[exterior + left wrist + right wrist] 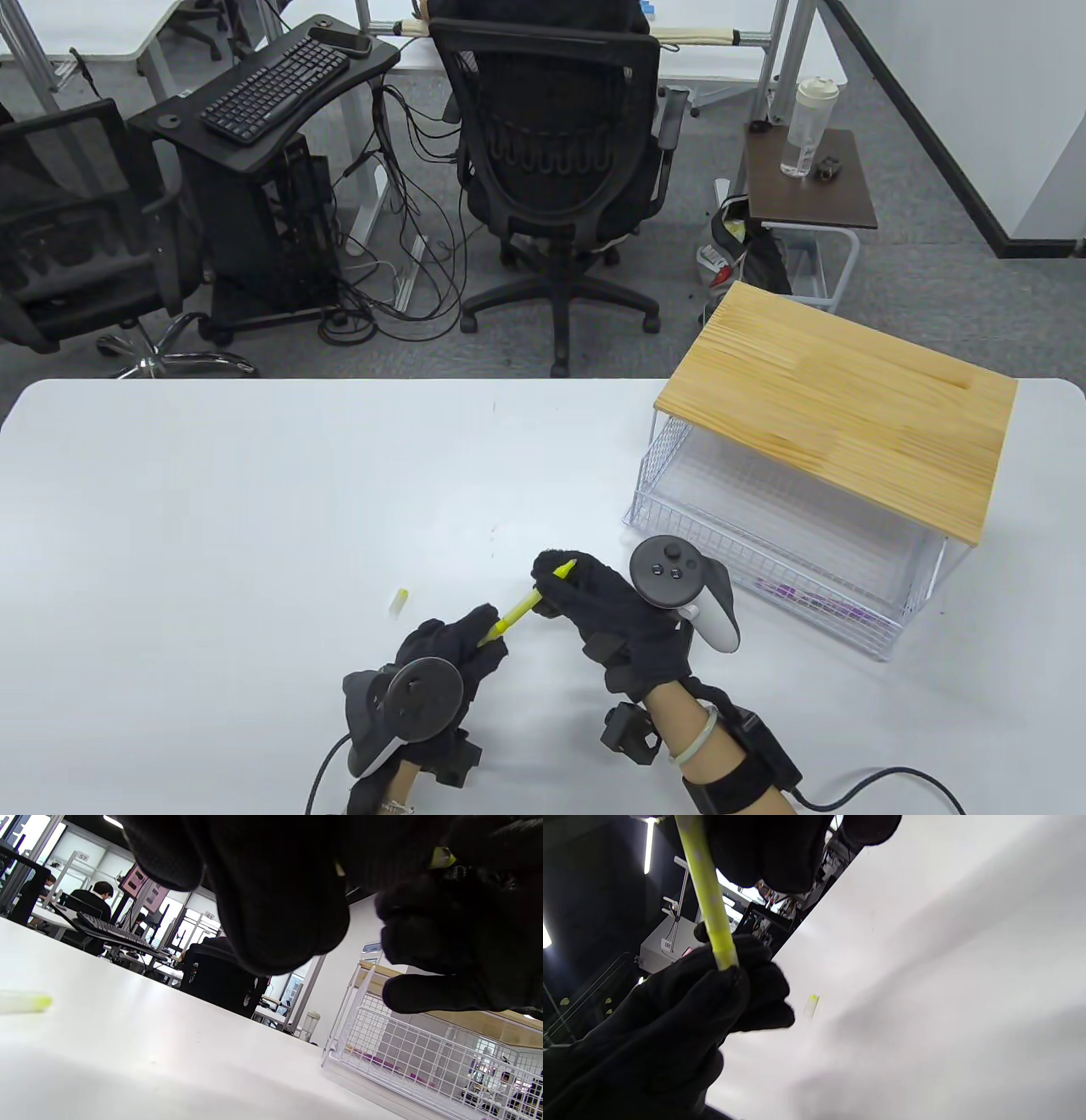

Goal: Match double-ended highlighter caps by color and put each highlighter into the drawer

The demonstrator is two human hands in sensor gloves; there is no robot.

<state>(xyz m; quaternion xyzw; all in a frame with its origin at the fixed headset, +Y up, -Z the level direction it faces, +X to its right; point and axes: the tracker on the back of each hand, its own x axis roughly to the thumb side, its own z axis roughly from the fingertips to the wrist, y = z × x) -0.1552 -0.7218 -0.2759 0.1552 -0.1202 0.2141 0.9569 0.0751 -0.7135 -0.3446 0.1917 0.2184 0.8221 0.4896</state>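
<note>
A yellow-green highlighter (522, 609) (706, 895) is held just above the table between both hands. My left hand (471, 641) grips its near end, and my right hand (567, 586) grips its far end, where a bare yellow tip (565, 569) pokes out past the fingers. A loose yellow cap (399, 601) (811, 1005) (25, 1002) lies on the table left of the hands. The wire drawer (679, 518) (407, 1052) stands pulled out to the right, under a wooden top (840, 416), with purple highlighters (810, 597) (373, 1060) inside.
The white table (254, 526) stretches left and back. Beyond its far edge stand an office chair (556, 161), a keyboard stand (271, 85) and a small side table with a bottle (810, 127).
</note>
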